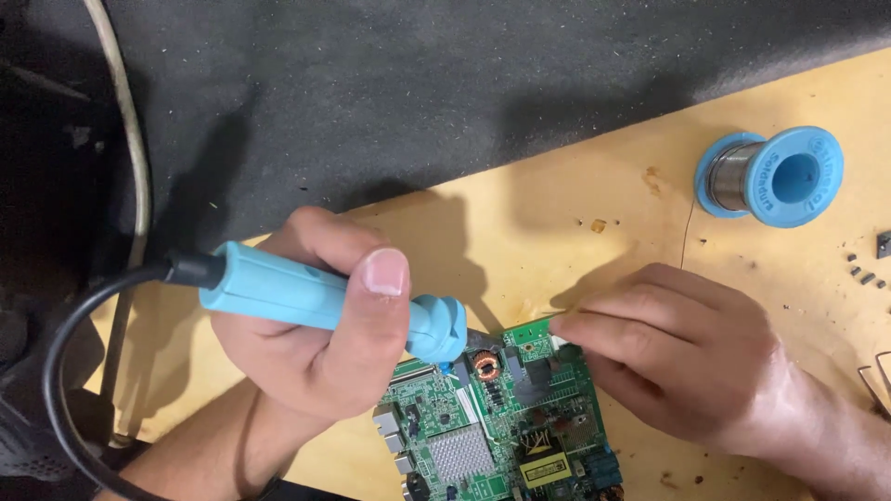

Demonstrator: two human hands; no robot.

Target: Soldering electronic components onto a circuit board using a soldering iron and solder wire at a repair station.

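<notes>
Two hands | left hand (316, 343) grips soldering iron (316, 297) | circuit board (501, 427) beside, below

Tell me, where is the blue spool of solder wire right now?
The solder spool lies on its side at the upper right of the wooden board, beyond the right hand.

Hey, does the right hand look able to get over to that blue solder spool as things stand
Probably yes. The right hand rests on the circuit board's edge, and only bare wooden tabletop lies between it and the solder spool; it would have to let go of the board.
</notes>
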